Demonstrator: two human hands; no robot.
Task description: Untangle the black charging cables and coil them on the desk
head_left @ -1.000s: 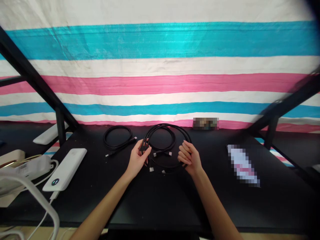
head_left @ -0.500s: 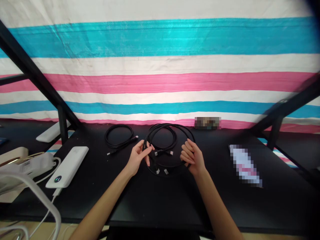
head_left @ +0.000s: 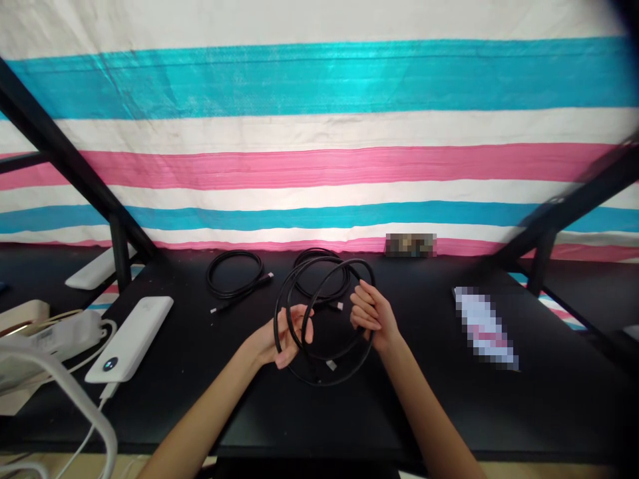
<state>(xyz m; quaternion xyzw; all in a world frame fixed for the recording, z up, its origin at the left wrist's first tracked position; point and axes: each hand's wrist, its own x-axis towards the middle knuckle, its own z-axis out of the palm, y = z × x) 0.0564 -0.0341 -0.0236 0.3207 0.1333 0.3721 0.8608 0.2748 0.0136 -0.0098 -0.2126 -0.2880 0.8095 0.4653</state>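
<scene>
A black cable (head_left: 333, 382) hangs in several loose loops between my hands, its metal plug (head_left: 331, 365) showing low inside the loops. My right hand (head_left: 375, 316) is closed around the right side of the loops, fingers curled. On the left, my left hand (head_left: 289, 332) has its fingers and thumb about the loops, which are spread apart there. Behind the held cable, a second coiled black cable (head_left: 344, 266) lies on the table, partly covered, with one plug (head_left: 340, 307) visible. Another coiled black cable (head_left: 234, 293) rests to the left, both plugs showing.
A white power bank (head_left: 132, 339) with a white lead lies left on the black table (head_left: 239, 412), near a white power strip (head_left: 64, 332). Another white block (head_left: 94, 268) sits farther back. Blurred-out items lie right and at the back. Black frame bars slant on both sides before a striped sheet.
The held loops have come lower and nearer to me and fanned apart. My left hand has turned, its thumb now pointing down. My right hand has shifted slightly left.
</scene>
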